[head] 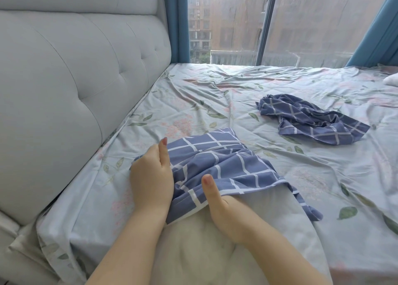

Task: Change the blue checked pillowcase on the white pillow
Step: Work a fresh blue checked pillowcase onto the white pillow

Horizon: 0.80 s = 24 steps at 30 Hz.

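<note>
Checked pillowcase (215, 162) half over white pillow (193, 252), lower centre. Right grip (217, 200) pinches the hem, thumb on top and the rest inside. Left grip (150, 177) clamps the case's left edge, likely to draw it along. Second case (312, 121) lies crumpled at right.

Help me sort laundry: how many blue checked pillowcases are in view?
2. The near pillowcase, held by left hand and right hand, partly covers the white pillow; the crumpled pillowcase lies on the sheet farther right.
</note>
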Motion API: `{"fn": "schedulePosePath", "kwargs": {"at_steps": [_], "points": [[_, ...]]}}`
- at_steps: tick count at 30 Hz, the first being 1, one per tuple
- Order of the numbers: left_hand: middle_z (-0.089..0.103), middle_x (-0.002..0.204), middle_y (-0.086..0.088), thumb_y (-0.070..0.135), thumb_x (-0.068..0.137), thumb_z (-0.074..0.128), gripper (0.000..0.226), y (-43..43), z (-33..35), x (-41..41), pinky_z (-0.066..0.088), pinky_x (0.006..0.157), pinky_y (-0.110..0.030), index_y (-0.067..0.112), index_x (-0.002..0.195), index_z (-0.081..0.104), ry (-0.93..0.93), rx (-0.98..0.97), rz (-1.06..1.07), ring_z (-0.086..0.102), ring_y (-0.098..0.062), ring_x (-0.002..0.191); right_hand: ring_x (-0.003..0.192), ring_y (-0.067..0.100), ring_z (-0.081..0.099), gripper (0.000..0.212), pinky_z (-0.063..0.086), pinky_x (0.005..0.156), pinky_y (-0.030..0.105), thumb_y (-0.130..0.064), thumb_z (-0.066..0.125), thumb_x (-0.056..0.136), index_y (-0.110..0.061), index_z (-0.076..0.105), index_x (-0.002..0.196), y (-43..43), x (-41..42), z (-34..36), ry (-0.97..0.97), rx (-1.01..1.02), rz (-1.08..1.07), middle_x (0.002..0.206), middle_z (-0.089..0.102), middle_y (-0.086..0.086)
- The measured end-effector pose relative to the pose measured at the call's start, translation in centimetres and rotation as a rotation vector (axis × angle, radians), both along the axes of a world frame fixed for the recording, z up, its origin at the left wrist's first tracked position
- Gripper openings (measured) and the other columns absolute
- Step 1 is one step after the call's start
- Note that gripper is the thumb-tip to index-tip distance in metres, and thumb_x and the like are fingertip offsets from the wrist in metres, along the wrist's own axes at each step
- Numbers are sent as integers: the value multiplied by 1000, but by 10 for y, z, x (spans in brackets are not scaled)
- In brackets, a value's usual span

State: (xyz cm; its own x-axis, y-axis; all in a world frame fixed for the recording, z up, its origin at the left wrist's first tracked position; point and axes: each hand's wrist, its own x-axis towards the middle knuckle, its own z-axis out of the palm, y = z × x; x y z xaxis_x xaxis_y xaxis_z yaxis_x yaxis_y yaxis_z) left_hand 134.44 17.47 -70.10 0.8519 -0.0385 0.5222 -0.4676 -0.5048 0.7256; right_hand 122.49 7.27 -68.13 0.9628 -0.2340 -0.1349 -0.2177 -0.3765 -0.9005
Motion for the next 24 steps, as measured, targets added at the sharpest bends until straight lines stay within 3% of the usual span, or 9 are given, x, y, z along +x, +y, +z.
{"fn": "schedulePosePath", "kwargs": {"at_steps": [3, 7, 11, 13, 16, 18, 22, 24], "points": [[51, 54, -5, 54, 95, 21, 61, 1, -3, 1, 25, 53, -36, 7, 64, 46, -40, 27, 41, 47, -24, 54, 72, -32, 33, 67, 24, 67, -12, -76, 9, 63, -43, 57, 96, 0, 0, 3, 23, -23, -1, 84, 46, -40], [46, 52, -3, 46, 103, 24, 56, 9, -6, 4, 24, 48, -31, 12, 61, 40, -48, 62, 112, 41, -22, 51, 86, -12, 47, 89, 28, 70, -7, -78, 8, 62, -32, 65, 112, 1, -2, 2, 41, -59, 2, 101, 61, -23], [42, 52, 0, 35, 105, 33, 49, 14, 2, 2, 26, 50, -31, 16, 59, 35, -7, -5, 83, 38, -17, 51, 104, 1, 46, 87, 25, 74, -4, -77, 7, 63, -39, 62, 119, 2, -4, 2, 58, -52, 27, 103, 55, -24], [43, 52, 1, 35, 105, 33, 51, 11, 5, -7, 31, 52, -29, 14, 59, 38, 75, -98, -11, 38, -16, 51, 101, 1, 46, 80, 26, 71, -6, -76, 8, 64, -42, 61, 113, 2, -4, 3, 65, -46, 38, 100, 55, -26], [41, 49, 7, 38, 105, 33, 53, 10, 3, -17, 33, 51, -20, 12, 59, 39, 206, -151, -142, 38, -9, 47, 88, -1, 47, 63, 30, 63, -6, -74, 8, 64, -41, 55, 89, 3, -5, 4, 67, -54, 51, 78, 51, -28], [39, 46, 8, 39, 105, 33, 54, 11, 1, -18, 33, 48, -16, 11, 59, 38, 260, -166, -185, 37, -7, 44, 81, -9, 46, 58, 30, 63, -6, -73, 7, 64, -42, 53, 84, 3, -5, 2, 48, -57, 63, 75, 49, -29], [38, 43, 10, 41, 104, 34, 54, 11, 4, -28, 29, 50, -20, 12, 58, 37, 310, -143, -281, 35, -7, 45, 83, -23, 44, 51, 27, 69, -9, -73, 10, 65, -48, 50, 83, 2, -4, -1, -2, 0, 84, 81, 50, -40], [37, 43, 10, 41, 104, 36, 55, 9, 5, -35, 29, 56, -29, 17, 55, 37, 373, -163, -325, 33, -7, 45, 99, -26, 41, 52, 21, 76, -12, -74, 12, 66, -53, 47, 98, 0, 0, -2, -48, 71, 74, 106, 49, -42]]}}
